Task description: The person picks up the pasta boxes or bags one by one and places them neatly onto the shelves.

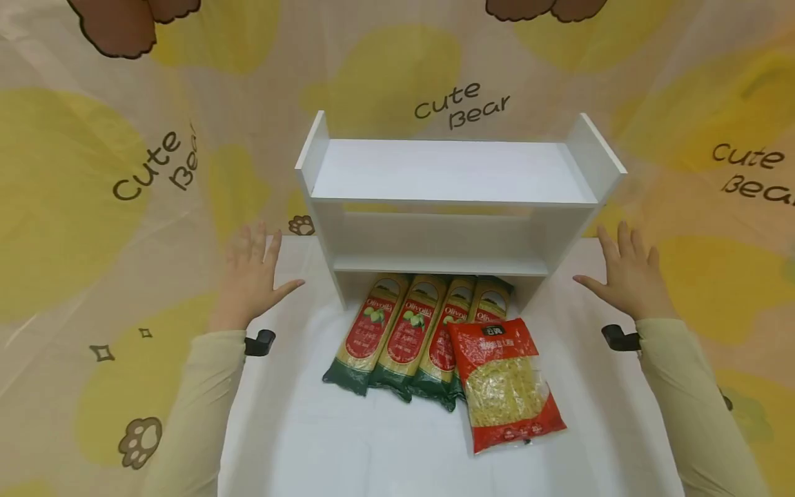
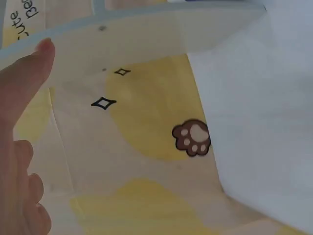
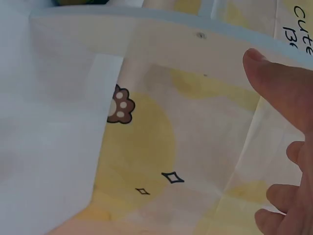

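Observation:
In the head view my left hand (image 1: 251, 279) is held to the left of a white shelf (image 1: 441, 264), fingers spread and nothing in them. My right hand (image 1: 633, 276) mirrors it on the right side, also spread and holding nothing. Several long Olivoilà pasta packs (image 1: 366, 331) with green ends lie side by side, their far ends under the lower board. A red bag of short yellow pasta (image 1: 506, 390) rests partly over the rightmost packs. Each wrist view shows the thumb and bent-looking fingertips of its hand, the left thumb (image 2: 41, 63) and the right thumb (image 3: 266, 73), beside the shelf's side panel.
The shelf has an upper board (image 1: 447, 169) between two raised side panels, and a lower board beneath. It stands on a white table (image 1: 298, 428). Behind and around hangs a cloth (image 1: 385, 69) with yellow patches and "Cute Bear" lettering. A dark camera strap sits on each wrist.

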A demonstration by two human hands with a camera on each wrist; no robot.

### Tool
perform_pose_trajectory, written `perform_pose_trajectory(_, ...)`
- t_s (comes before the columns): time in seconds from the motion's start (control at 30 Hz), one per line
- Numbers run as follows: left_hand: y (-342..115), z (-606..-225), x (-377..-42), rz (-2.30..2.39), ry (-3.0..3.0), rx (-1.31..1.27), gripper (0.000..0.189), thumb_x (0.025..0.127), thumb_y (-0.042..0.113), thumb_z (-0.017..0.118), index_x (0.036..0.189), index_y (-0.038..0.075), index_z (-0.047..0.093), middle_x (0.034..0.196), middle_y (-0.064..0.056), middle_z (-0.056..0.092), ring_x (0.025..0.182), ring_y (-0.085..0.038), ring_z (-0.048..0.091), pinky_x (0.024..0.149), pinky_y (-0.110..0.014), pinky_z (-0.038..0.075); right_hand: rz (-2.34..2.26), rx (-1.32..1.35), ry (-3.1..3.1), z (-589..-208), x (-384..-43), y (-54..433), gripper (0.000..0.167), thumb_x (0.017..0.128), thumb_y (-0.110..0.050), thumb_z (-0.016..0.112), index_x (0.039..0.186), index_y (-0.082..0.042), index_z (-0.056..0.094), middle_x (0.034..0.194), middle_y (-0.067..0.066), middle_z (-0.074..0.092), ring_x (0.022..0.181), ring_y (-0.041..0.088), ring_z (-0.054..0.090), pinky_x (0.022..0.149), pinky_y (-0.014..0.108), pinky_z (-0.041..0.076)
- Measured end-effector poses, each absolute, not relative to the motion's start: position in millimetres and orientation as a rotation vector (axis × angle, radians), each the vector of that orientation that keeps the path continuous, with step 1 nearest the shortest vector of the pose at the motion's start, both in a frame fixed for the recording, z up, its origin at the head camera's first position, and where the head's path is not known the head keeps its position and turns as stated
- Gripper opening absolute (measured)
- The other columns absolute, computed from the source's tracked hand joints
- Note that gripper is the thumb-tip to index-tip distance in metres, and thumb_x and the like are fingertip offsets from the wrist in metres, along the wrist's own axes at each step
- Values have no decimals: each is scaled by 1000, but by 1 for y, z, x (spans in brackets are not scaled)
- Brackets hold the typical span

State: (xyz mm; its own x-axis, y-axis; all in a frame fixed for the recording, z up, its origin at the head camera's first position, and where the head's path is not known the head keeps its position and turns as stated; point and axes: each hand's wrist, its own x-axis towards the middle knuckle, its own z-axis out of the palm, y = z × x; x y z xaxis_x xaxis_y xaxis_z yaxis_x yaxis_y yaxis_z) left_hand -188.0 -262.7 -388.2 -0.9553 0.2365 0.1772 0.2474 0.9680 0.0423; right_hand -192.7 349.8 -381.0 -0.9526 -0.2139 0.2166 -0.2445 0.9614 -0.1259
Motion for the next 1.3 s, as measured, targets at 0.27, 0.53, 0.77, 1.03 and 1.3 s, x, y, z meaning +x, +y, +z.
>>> perform_pose_trajectory(0.27, -234, -404, -186, -815, -2783, -312, 90, 90, 38, 60, 149, -3, 6, 155, -23, 2, 141, -38, -4, 111, -57, 5, 325, 373, -2899, -397, -172, 342, 89, 82, -36, 70, 143, 11, 24, 139, 43, 23, 122, 59, 29, 95, 69, 26)
perform_pose_trajectory(0.53, -197, -408, -194, -1189, -2561, -272, 78, 92, 27, 61, 151, 6, 14, 156, -11, 11, 142, -32, 11, 113, -49, 13, 608, 244, -3005, -426, -141, 333, 83, 88, -38, 65, 141, 12, 26, 136, 41, 32, 118, 58, 35, 90, 69, 31)
perform_pose_trajectory(0.77, -175, -402, -205, -1337, -2431, -247, 69, 93, 22, 60, 148, 2, 23, 153, -15, 24, 140, -28, 21, 113, -42, 17, 772, 151, -3080, -460, -116, 330, 77, 92, -41, 58, 137, 16, 30, 131, 42, 37, 117, 56, 37, 92, 66, 31)
perform_pose_trajectory(1.03, -167, -400, -213, -1427, -2405, -215, 68, 94, 20, 59, 149, 3, 23, 152, -15, 27, 139, -28, 25, 111, -40, 26, 990, 10, -3240, -491, -95, 325, 73, 93, -44, 54, 133, 14, 36, 118, 37, 51, 109, 53, 48, 83, 62, 42)
perform_pose_trajectory(1.3, -166, -396, -226, -1504, -2332, -173, 54, 95, 11, 54, 143, 0, 32, 139, -23, 43, 129, -34, 40, 106, -44, 34, 1362, -175, -3348, -515, -98, 305, 73, 91, -48, 55, 132, 10, 38, 102, 18, 61, 92, 31, 59, 78, 50, 50)
